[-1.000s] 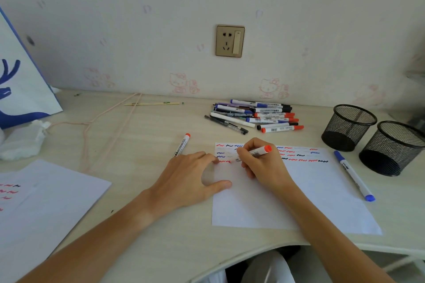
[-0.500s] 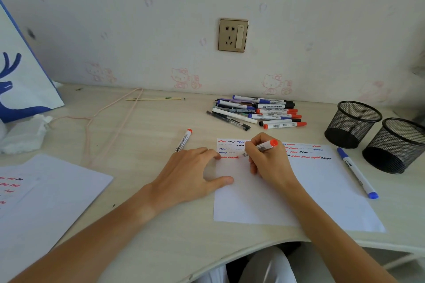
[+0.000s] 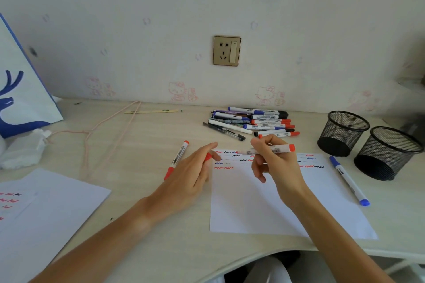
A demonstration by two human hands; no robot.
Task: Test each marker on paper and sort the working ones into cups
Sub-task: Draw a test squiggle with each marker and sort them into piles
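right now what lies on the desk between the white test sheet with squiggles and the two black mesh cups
One blue-capped white marker lies there at a slant, just off the white test sheet, in front of the black mesh cups; head view.

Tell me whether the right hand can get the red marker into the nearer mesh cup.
Probably yes: the right hand holds the red marker, and the bare desk toward the open mesh cup looks unobstructed.

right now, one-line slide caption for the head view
Right hand holds an uncapped red-ended white marker above the squiggle-marked white paper sheet; left hand holds its red cap.
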